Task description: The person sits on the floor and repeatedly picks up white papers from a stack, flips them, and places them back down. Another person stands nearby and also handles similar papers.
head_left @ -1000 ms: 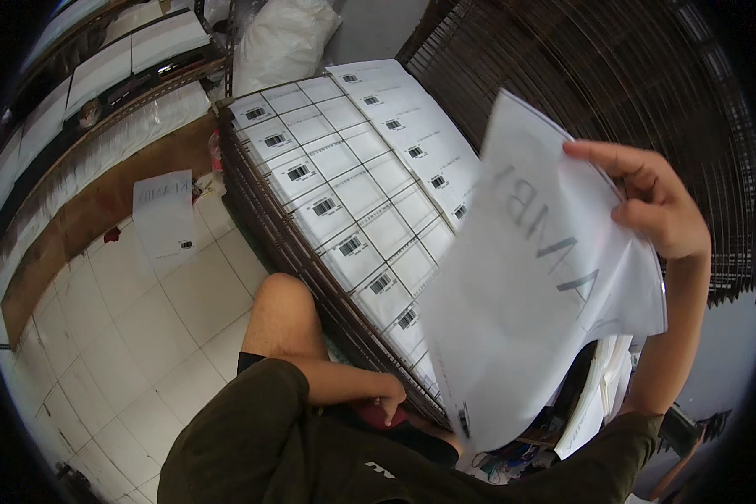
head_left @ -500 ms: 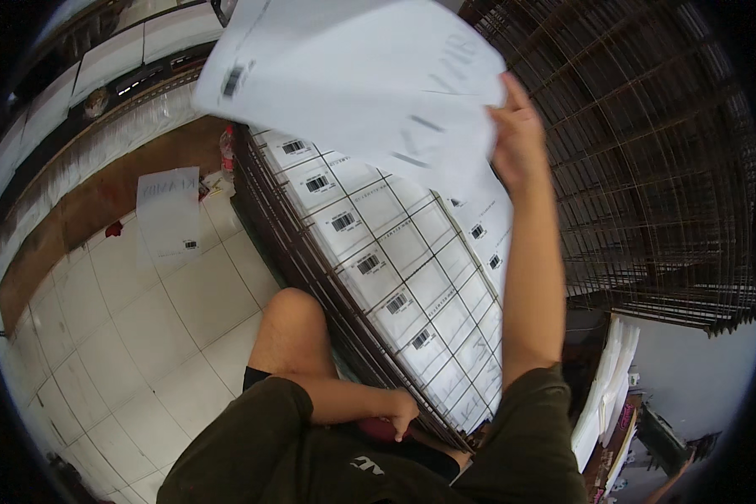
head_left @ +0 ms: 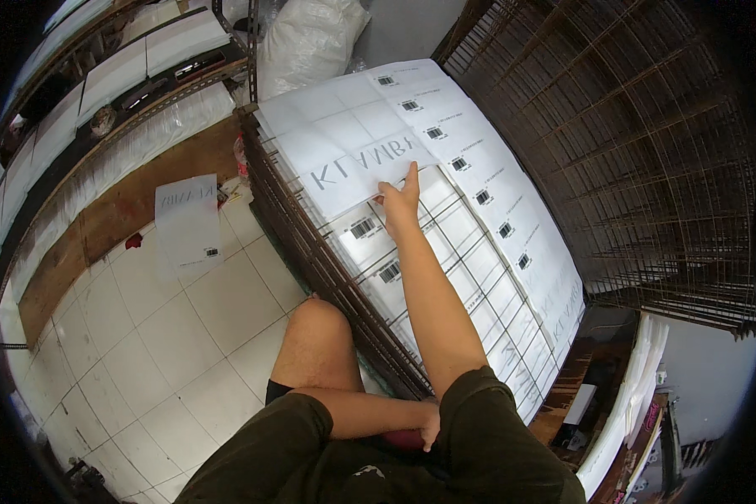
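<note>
My right hand (head_left: 400, 206) is at the near edge of a thin white sheet (head_left: 353, 160) with grey print. Its fingers are closed on that edge, the index finger stretched along the surface. The sheet lies on a wire drying rack (head_left: 466, 273), at its far left part. Grid lines show faintly through it. Beside it, along the rack's right side, lies a row of white sheets (head_left: 500, 193) with small barcodes. More barcoded sheets lie below the wires. My left hand (head_left: 429, 425) rests at my lap by the rack's near end, its fingers partly hidden.
Raised wire racks (head_left: 622, 143) lean up at the right. Another printed sheet (head_left: 187, 223) lies on the tiled floor at left, by a wooden board (head_left: 101, 231). Shelving (head_left: 155, 92) stands far left, and a white sack (head_left: 311, 42) sits beyond the rack.
The sheet, raised and bent in my right hand before, now lies down on the rack. My right hand has come lower and leftward. The left hand has shifted slightly to the right.
</note>
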